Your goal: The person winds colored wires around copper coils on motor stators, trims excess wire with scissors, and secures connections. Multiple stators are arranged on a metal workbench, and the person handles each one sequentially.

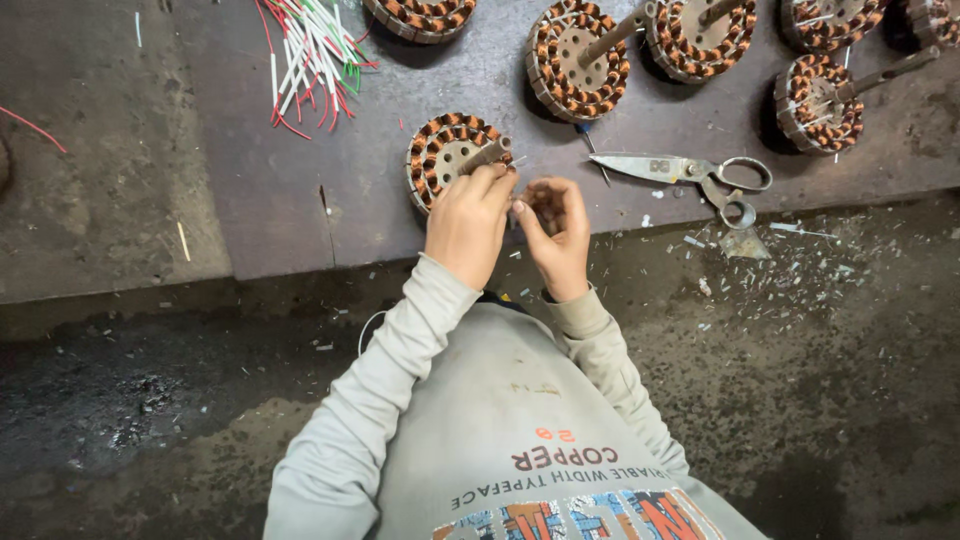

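1. A stator wound with copper coils lies flat on the dark board, just ahead of both hands; its shaft leans toward the right, its long axis running from the hub to the left hand's fingertips.
2. The left hand is the nearer one; its fingers curl over the stator's near rim and touch the shaft's end, pressed together rather than spread.
3. The right hand sits just beside the stator, to its right; thumb and fingers are drawn together in a pinch; what they hold is too small to tell, perhaps a thin wire lead.
4. The two hands nearly meet at the stator's right edge, so the work lies between the fingertips.
5. Scissors lie shut on the board to the right, well apart from the hands; their blades point left, toward the stator.
6. Red, white and green sleeves lie in a loose bundle at the far left; more stators stand along the far edge.
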